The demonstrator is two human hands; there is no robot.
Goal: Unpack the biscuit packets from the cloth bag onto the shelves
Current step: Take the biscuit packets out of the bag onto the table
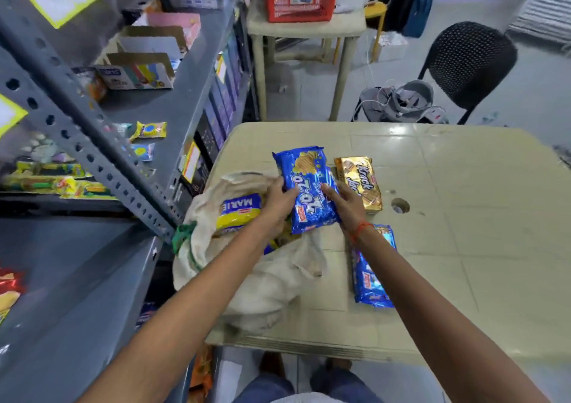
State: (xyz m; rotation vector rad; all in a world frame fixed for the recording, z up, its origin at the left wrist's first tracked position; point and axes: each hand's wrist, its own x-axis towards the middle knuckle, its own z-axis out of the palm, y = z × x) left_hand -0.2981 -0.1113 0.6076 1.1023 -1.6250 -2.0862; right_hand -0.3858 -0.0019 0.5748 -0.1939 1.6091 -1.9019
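Packet [309, 191] blue, above bag [262, 276] | my left grip [279, 200] and right grip [347, 200] both clasp it | worktop [463, 248] beneath

Beige table [463, 248]: cloth bag [272, 285], 2 packets [360, 183]

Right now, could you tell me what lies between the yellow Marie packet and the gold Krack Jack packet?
Head view: the blue 20-20 biscuit packet, held by both hands.
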